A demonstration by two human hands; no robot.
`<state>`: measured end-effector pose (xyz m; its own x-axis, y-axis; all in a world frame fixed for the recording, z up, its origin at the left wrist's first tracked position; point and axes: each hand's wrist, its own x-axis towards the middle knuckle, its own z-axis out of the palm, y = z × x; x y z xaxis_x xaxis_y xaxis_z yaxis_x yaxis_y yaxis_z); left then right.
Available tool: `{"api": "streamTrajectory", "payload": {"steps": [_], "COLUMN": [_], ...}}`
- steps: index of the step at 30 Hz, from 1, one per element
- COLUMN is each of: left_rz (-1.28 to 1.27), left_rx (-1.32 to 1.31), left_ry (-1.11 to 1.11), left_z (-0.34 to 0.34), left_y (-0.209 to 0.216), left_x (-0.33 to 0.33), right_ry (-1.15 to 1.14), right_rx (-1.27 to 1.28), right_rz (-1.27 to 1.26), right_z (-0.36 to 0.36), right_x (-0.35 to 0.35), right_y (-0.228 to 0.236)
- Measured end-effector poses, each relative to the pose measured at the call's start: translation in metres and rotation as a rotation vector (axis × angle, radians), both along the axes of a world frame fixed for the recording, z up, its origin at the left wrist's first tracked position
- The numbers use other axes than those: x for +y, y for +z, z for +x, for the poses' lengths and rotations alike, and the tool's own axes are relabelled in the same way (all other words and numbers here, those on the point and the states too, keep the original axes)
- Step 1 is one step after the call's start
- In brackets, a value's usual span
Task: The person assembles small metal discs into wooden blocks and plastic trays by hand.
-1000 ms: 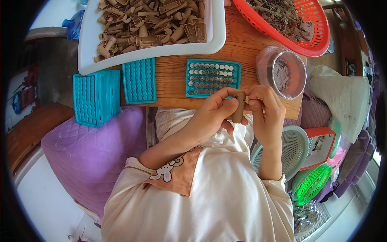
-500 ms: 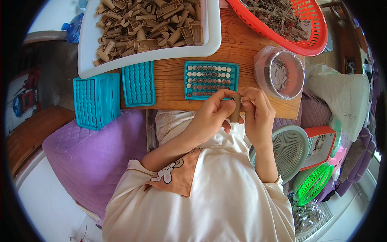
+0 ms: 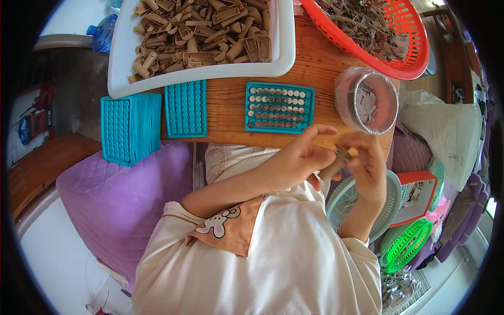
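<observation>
A small tan plastic shell point(image 3: 331, 170) is between my two hands just off the table's near edge. My left hand point(image 3: 307, 157) is closed on it, with the thumb over its side. At its upper end the fingers of my right hand point(image 3: 367, 160) are pinched, partly smeared by motion. Just beyond the hands lies a teal tray point(image 3: 313, 113) with rows of small round discs point(image 3: 274, 107), some whitish and some shiny silver, like button cells. Any small part between my right fingertips is too blurred to make out.
A white bin point(image 3: 286, 52) of loose tan shells point(image 3: 205, 37) stands at the far left. Nearer are a teal tray point(image 3: 186, 110) and stacked teal trays point(image 3: 118, 131). At right are a bag-lined tub point(image 3: 391, 113) and a red basket point(image 3: 420, 52); grey point(image 3: 388, 205) and green point(image 3: 409, 244) baskets sit lower.
Both hands have moved right and slightly nearer to me with the tan shell, which now tilts more. My right hand has swung outward. The whole view has shifted slightly.
</observation>
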<state>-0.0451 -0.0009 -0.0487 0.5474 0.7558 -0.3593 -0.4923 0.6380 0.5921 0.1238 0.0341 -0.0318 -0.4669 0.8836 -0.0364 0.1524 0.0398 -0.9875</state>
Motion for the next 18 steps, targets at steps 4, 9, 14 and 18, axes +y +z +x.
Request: {"api": "streamTrajectory", "payload": {"steps": [4,9,14,18], "left_rz": [0.316,0.901,0.817,0.623], "left_rx": [0.209,1.349,1.957,2.078], "left_ry": [0.290,0.652,0.197,-0.239], "left_z": [0.000,-0.060,-0.107,-0.106], "left_y": [0.013,0.023,0.019,0.005], "left_x": [0.012,0.055,0.106,0.121], "right_ry": [0.074,0.435,0.468,0.070], "right_rx": [-0.071,-0.588,-0.659,-0.517], "right_rz": [0.015,-0.109,-0.100,0.159], "right_z": [0.061,0.105,0.084,0.037], "right_x": [-0.005,-0.003,0.037,0.133], "right_y": [0.032,0.052,0.054,0.033]}}
